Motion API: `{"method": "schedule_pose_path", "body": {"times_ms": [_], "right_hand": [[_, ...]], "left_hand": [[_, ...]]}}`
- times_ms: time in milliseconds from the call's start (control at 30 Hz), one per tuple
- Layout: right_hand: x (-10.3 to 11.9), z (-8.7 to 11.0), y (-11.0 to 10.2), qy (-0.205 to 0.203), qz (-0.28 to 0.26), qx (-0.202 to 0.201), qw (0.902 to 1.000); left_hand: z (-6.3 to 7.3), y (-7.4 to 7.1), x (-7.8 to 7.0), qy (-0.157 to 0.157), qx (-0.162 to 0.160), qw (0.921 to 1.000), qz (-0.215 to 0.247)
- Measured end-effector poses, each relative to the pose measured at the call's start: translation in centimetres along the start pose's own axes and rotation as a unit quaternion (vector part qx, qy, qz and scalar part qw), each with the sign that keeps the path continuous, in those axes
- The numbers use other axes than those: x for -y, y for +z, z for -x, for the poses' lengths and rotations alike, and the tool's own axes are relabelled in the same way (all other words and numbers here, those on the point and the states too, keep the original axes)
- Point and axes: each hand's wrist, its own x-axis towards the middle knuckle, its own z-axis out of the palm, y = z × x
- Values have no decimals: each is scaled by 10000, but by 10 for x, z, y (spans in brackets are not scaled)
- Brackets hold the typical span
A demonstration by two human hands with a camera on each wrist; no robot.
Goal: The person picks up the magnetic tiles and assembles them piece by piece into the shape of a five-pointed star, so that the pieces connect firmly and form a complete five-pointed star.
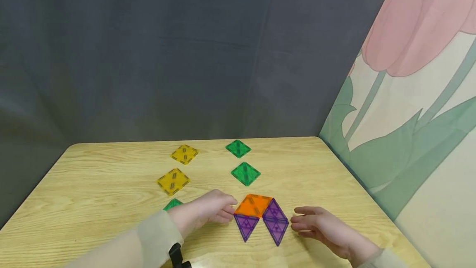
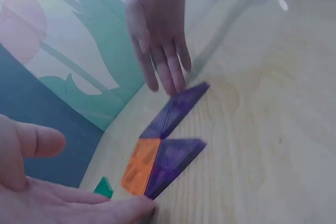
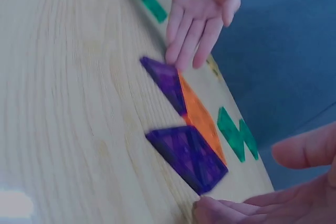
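Observation:
On the wooden table, an orange translucent tile (image 1: pixel 253 206) joins a purple triangular tile (image 1: pixel 246 226) below its left part. Two purple triangular tiles (image 1: pixel 275 221) form a diamond along its right side. My left hand (image 1: pixel 208 210) is at the left of this shape, its fingertips at the corner where the orange and purple tiles meet. On the other side my right hand (image 1: pixel 323 228) has its fingertips close to the purple diamond's outer corner. Extended fingers show on both hands in the wrist views, palms facing inward, neither holding anything. Whether the fingertips touch the tiles is hard to tell.
Two green diamond shapes (image 1: pixel 245 173) lie behind the orange tile. Farther left are two yellow diamond shapes (image 1: pixel 173 181). Another green tile (image 1: pixel 172 204) is partly hidden by my left forearm. A dark curtain (image 1: pixel 186 53) hangs behind the table; a tulip-patterned wall (image 1: pixel 416 148) borders its right.

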Motion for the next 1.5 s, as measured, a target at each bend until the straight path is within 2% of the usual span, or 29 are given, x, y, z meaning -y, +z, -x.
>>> {"method": "schedule_pose_path", "body": {"times_ms": [300, 467, 733, 867, 1267, 1500], "right_hand": [[-1, 0, 4, 49, -510, -12, 9987], [-2, 1, 7, 1, -736, -2, 9973], [-1, 1, 6, -81, -612, -116, 9980], [-2, 1, 5, -27, -645, -187, 9977], [-10, -6, 2, 290, -1404, -218, 9894], [-14, -8, -1, 399, -1513, -296, 9872]], "left_hand": [[4, -1, 5, 51, -79, 9989, 461], [6, 0, 6, 141, -136, 9983, 549], [5, -1, 5, 166, -190, 9981, 570], [3, 0, 4, 129, -250, 9982, 535], [0, 3, 8, 5, -628, 9951, 770], [-3, 5, 14, 31, -538, 9920, 1137]]}}
